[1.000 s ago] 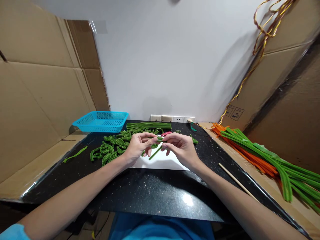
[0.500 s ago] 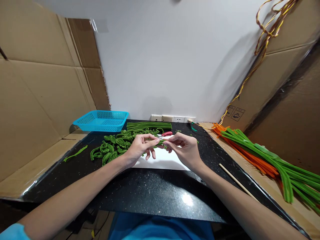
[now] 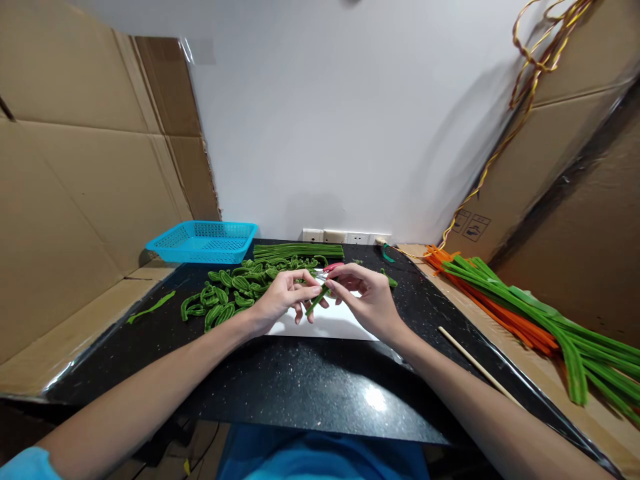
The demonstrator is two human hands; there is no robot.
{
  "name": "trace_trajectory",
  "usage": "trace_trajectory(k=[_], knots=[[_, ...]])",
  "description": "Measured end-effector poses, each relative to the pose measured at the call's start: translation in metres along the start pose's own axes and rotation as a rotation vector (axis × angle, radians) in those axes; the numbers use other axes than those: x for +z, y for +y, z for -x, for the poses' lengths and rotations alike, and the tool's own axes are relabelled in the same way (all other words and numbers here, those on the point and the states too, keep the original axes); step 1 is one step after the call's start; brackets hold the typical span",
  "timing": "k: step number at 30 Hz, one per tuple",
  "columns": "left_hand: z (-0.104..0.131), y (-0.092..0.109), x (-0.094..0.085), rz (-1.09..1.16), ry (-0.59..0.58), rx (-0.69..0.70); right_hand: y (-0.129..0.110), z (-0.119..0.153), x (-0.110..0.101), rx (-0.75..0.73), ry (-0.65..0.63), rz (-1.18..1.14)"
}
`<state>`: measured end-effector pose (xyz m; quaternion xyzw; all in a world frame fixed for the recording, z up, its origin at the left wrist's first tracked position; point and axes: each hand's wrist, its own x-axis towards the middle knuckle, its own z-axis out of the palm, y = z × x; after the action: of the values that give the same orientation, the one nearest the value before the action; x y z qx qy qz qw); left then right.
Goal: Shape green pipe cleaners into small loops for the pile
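Note:
A short green pipe cleaner [image 3: 315, 304] is pinched between my two hands above a white sheet [image 3: 345, 325]. My right hand [image 3: 369, 293] grips its upper end between thumb and forefinger. The fingertips of my left hand [image 3: 286, 295] close on it from the other side, other fingers loosely curled. The stem slants down toward me, its lower end free. Just behind my right fingers lie red-handled scissors [image 3: 332, 267], partly hidden. A pile of green pipe cleaners bent into leaf-like loops [image 3: 220, 298] spreads left of the sheet.
Straight green pipe cleaners [image 3: 295, 251] lie along the back. A blue plastic basket [image 3: 200, 252] stands back left. On the right are a wooden stick [image 3: 475, 363], orange strips [image 3: 520, 328] and long green strips [image 3: 545, 320]. Cardboard walls flank the black tabletop [image 3: 300, 387].
The green pipe cleaner has turned from lying nearly level between my fingers to slanting down toward me. My right hand has shifted slightly left.

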<state>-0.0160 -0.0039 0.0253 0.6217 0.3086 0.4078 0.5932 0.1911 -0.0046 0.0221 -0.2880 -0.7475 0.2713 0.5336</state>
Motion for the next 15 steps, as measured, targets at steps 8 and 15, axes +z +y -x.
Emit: trace_trajectory(k=[8,15], knots=[[0.0006,-0.0022,0.0041,-0.019,-0.06,-0.02,-0.0075,-0.0023,0.0027,0.067,-0.053,-0.027],[0.0001,-0.0037,0.0053,0.002,-0.014,-0.03,-0.0082,-0.0047,0.0019,0.099,-0.047,-0.059]])
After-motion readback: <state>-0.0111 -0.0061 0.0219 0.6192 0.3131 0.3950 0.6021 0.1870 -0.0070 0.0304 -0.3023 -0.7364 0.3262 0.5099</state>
